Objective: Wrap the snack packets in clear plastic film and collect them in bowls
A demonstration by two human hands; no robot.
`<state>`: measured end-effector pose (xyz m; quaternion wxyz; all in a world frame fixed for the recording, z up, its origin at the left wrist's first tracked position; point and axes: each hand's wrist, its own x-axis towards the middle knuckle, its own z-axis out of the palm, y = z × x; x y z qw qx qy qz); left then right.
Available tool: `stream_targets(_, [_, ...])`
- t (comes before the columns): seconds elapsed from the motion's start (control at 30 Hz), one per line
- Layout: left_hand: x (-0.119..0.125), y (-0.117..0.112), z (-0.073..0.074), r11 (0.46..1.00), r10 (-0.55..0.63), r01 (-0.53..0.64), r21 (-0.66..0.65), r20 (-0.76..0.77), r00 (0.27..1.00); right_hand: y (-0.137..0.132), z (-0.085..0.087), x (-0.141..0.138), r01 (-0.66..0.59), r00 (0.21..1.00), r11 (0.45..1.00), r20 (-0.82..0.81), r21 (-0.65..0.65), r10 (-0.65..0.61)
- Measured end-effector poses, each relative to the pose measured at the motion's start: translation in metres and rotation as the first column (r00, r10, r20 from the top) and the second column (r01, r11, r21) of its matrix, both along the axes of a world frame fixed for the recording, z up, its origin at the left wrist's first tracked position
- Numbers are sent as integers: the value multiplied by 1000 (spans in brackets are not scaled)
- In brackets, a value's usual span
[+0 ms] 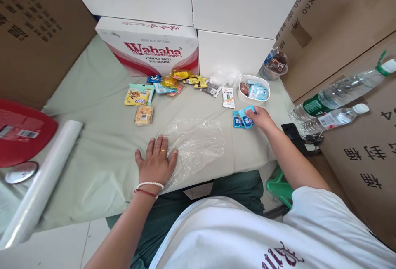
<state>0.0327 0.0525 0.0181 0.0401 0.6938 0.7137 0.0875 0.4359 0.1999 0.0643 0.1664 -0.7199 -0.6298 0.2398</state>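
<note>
My left hand lies flat with its fingers spread, on the table cover at the left edge of a clear plastic bag. Right of the bag, my right hand pinches a small blue packet between thumb and fingers. A second blue packet is partly covered by the first. Just behind them stands a white oval tub with blue and brown packets inside. A white snack packet lies left of the tub.
Several snack packets lie before the Wahaha carton. A square wrapped snack is nearer. Two water bottles and a phone are at right. A plastic film roll and a red object are at left.
</note>
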Motion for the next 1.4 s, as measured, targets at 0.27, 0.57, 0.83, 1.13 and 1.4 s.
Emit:
stream_targets(0.27, [0, -1, 0, 999, -7, 6, 35, 24, 1000, 11, -34, -32, 351, 927, 936, 129, 38, -353])
stream_targets(0.57, [-2, -2, -1, 998, -18, 14, 61, 64, 998, -33, -18, -40, 317, 899, 947, 332, -47, -285])
stream_targets(0.83, [-3, -2, -2, 998, -31, 27, 50, 80, 996, -8, -6, -57, 237, 916, 968, 350, -86, -194])
stream_targets(1.13, [-4, -4, -2, 999, -28, 24, 43, 90, 996, -13, 11, -78, -255, 885, 966, 393, -35, 248])
stream_targets(1.4, [-3, -5, 0, 1000, -24, 24, 3, 60, 998, 7, 21, -94, -255, 888, 963, 371, -92, 271])
